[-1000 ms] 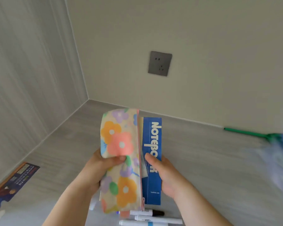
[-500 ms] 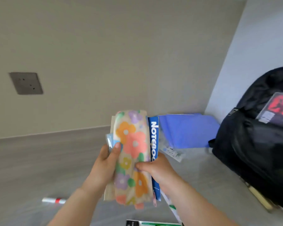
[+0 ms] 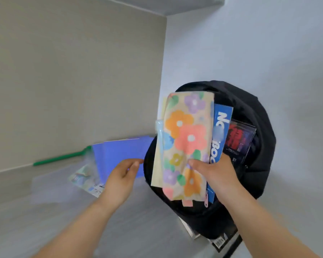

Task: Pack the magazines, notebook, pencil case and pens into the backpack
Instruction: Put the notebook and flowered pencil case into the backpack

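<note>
My right hand (image 3: 215, 175) grips a flowered pencil case (image 3: 186, 138) stacked on a blue notebook (image 3: 219, 131), both held upright over the black backpack (image 3: 254, 164). A dark magazine with red print (image 3: 238, 141) sticks out of the backpack's open top behind the notebook. My left hand (image 3: 122, 176) hovers just left of the pencil case, fingers apart and holding nothing. No pens are in sight.
Blue folders (image 3: 123, 155) lean against the wall left of the backpack, with a printed plastic packet (image 3: 86, 176) in front of them. A green stick (image 3: 60, 158) lies along the wall base. A black item with a barcode (image 3: 222, 241) pokes out under the backpack.
The view swung right until the backpack came to the middle. My left hand let go of the pencil case and notebook; my right hand carried both over the backpack.
</note>
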